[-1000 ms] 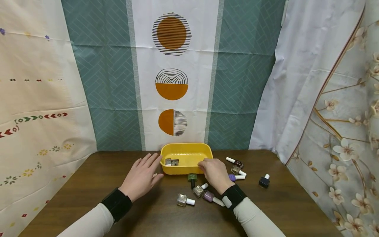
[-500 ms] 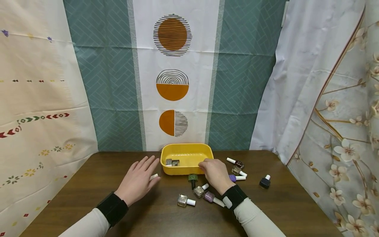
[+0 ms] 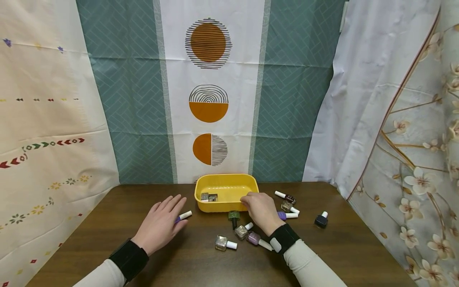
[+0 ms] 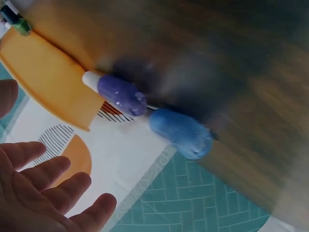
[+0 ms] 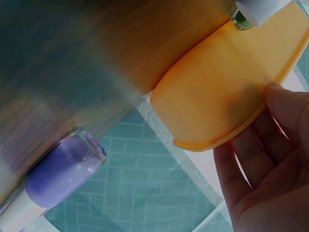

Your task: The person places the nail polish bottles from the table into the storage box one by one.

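My right hand (image 3: 261, 211) grips the near right rim of a yellow plastic tub (image 3: 218, 206), thumb on the outer wall (image 5: 207, 92) and fingers over the edge. Two small nail polish bottles (image 3: 212, 197) lie in the tub's left end. My left hand (image 3: 159, 225) is spread with straight fingers, left of the tub and holding nothing. Beside it lies a purple nail polish bottle (image 4: 120, 94) with a white cap (image 3: 185, 215), partly hidden by the hand in the head view. A blue bottle (image 4: 181, 133) lies close to the purple one in the left wrist view.
Before the tub lie green (image 3: 234, 216), gold glitter (image 3: 241, 232), silver glitter (image 3: 221, 242) and mauve (image 3: 253, 238) polish bottles. To the right are a violet bottle (image 3: 281, 215), another glitter one (image 3: 286, 205), a dark red one (image 3: 289, 198) and a black one (image 3: 320, 221). Curtains hang behind the table.
My left hand has drawn away from the tub, leftward and toward me, uncovering the purple bottle's white cap. My right hand has stayed on the tub's rim.
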`<control>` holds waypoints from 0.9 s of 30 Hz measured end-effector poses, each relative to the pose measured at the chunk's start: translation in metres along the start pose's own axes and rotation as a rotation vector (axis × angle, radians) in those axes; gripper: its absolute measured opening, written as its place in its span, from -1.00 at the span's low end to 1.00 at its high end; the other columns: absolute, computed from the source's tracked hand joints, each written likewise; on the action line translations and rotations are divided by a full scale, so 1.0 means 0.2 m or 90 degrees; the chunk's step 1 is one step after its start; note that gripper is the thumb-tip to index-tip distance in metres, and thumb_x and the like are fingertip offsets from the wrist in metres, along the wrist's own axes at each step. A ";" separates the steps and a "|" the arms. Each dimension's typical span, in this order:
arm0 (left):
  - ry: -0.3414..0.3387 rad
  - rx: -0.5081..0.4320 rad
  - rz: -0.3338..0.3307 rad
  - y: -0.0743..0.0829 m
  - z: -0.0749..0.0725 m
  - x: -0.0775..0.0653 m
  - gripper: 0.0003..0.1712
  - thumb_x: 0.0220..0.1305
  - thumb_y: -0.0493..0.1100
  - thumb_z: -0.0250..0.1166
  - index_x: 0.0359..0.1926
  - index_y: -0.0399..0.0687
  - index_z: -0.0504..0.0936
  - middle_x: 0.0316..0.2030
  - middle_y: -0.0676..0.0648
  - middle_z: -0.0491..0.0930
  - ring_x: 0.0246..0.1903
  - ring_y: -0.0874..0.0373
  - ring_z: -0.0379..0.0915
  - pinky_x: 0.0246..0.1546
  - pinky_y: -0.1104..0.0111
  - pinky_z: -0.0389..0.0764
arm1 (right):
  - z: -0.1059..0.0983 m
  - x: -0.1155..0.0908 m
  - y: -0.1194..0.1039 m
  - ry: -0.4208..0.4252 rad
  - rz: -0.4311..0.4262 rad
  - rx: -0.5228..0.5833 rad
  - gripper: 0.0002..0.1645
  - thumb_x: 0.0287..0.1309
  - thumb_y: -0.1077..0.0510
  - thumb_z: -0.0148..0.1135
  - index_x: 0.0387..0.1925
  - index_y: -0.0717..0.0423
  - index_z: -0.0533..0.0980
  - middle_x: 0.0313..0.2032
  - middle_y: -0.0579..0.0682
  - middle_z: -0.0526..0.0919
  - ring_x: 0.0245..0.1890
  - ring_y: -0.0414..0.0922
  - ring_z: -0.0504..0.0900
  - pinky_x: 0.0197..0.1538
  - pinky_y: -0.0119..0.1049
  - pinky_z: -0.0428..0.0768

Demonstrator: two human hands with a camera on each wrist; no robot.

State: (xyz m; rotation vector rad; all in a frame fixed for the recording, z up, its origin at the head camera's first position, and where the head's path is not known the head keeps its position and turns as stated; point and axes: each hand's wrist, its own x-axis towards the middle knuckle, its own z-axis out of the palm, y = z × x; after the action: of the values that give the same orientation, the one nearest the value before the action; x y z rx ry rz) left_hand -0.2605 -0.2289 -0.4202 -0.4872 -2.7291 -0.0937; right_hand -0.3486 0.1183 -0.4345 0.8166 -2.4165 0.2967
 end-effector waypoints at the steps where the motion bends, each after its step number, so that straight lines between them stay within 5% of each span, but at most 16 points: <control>1: -0.006 -0.001 -0.002 -0.01 0.00 0.00 -0.13 0.45 0.16 0.50 0.58 -0.16 0.47 0.53 -0.31 0.45 0.51 -0.35 0.36 0.44 -0.36 0.37 | 0.00 0.00 0.00 -0.001 0.000 -0.001 -0.95 0.37 0.22 0.54 -0.20 -0.01 0.82 -0.35 -0.13 0.75 -0.32 -0.04 0.74 -0.16 -0.06 0.73; 27: -0.033 0.016 0.015 -0.04 0.11 -0.05 -0.26 0.45 0.13 0.52 0.44 -0.19 0.60 0.25 -0.18 0.68 0.30 -0.18 0.57 0.30 -0.22 0.57 | 0.01 0.00 0.01 0.009 -0.005 -0.001 -0.95 0.38 0.23 0.53 -0.21 0.00 0.82 -0.35 -0.12 0.75 -0.32 -0.03 0.75 -0.18 -0.05 0.74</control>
State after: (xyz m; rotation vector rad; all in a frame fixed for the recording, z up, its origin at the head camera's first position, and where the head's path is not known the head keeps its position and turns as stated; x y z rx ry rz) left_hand -0.2615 -0.2365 -0.4439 -0.5217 -2.7705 -0.0401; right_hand -0.3506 0.1194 -0.4372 0.8202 -2.4002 0.2965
